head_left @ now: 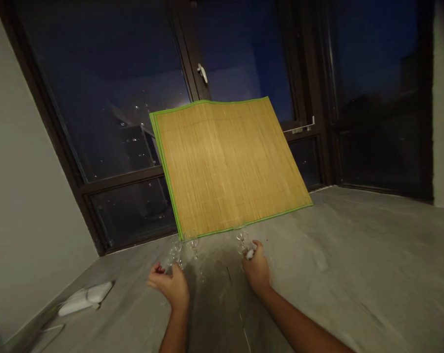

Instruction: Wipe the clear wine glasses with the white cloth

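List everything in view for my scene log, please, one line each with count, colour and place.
bamboo mat: one, tan with green edging, leaning on the window
window: dark frame, night outside, behind the mat
stemmed glasses: about three, clear, at the mat's foot
white object: one, white, floor at left
floor: grey
left hand: grip around a glass
right hand: grip around a glass and something white

A bamboo mat [227, 164] with green edging leans upright against the dark window [108, 98] at the floor's [354, 255] far edge. A white object [84, 298] lies near the floor's left edge.
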Tool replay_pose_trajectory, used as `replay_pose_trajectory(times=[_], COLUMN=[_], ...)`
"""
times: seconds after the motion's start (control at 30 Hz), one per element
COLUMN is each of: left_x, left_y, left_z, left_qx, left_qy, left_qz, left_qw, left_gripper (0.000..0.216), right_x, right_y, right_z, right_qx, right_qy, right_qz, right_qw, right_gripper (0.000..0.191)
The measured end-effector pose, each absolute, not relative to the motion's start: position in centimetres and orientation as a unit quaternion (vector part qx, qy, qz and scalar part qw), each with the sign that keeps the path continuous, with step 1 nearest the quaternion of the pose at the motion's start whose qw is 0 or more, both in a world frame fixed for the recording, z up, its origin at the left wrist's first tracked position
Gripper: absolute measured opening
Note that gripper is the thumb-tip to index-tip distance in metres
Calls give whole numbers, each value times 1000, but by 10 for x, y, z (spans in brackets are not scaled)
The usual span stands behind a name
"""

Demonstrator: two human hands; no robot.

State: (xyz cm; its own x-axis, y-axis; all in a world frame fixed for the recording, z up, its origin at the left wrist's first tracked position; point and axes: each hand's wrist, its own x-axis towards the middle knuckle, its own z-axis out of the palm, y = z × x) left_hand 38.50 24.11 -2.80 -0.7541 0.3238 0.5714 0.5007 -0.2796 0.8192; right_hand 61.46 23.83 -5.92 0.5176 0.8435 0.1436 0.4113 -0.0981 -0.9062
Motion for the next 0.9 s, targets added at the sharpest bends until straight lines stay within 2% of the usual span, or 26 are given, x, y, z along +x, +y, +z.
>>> replay_pose_trajectory(times=[0.13,0.33,0.63,0.9], left_x=[368,355,353,354], left_y=[255,277,293,297], left_z=[-44,-64,-76,-78], left_qx=[-324,-286,-265,-274], left_qy=[-628,-584,-566,-559], left_qz=[-707,-737,-744,-745], left_qw=[9,-185,-235,-240], left_gripper=[55,65,70,63], right_x=[619,625,630,633], right_y=[251,257,263,261], right_z=[-66,-68,-70,-69], right_qx=[-707,-711,-705,-704], right_qy=[-454,-468,-470,-468], right_qz=[204,193,186,196], right_qw=[503,488,497,496], right_gripper=[53,51,51,49])
